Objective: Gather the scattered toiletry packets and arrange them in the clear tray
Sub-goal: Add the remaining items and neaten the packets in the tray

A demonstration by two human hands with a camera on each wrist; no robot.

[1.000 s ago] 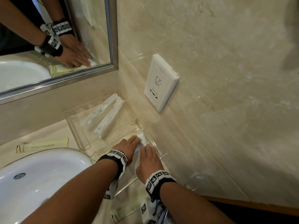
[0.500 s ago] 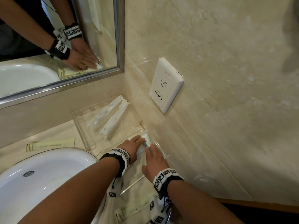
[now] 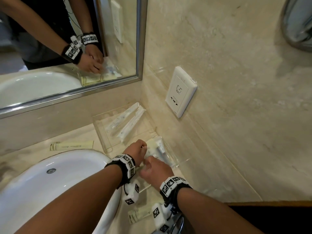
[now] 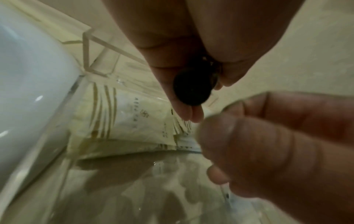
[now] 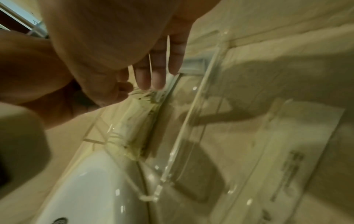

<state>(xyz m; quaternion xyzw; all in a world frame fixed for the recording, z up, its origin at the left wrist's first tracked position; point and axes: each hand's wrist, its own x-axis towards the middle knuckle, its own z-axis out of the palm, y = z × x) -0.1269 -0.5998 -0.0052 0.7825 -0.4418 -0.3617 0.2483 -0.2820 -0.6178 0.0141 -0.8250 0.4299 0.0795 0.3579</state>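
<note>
Left hand [image 3: 135, 150]: fingers curled down onto packets [image 3: 156, 148] in the clear tray [image 3: 173, 162], near compartment, likely squaring them; grip not visible.
Right hand [image 3: 154, 169]: beside it; fingers' state unclear.
Strays: counter packet [image 3: 71, 146] by the basin's [image 3: 42, 183] far rim; another [image 3: 139, 215] at the counter's near edge.

Head view: bright, even, warm light. Soft glare on the sink [image 3: 42, 179] rim and the mirror [image 3: 67, 48] frame. Straight lines bow toward the frame edges; corners stretched. Both wrist views dimmer, yellowish, smeared with motion blur. Fingers close to the lens out of focus. Small white highlights on the clear tray [image 5: 191, 121] walls; dark hand shadows on its floor, lower centre.
</note>
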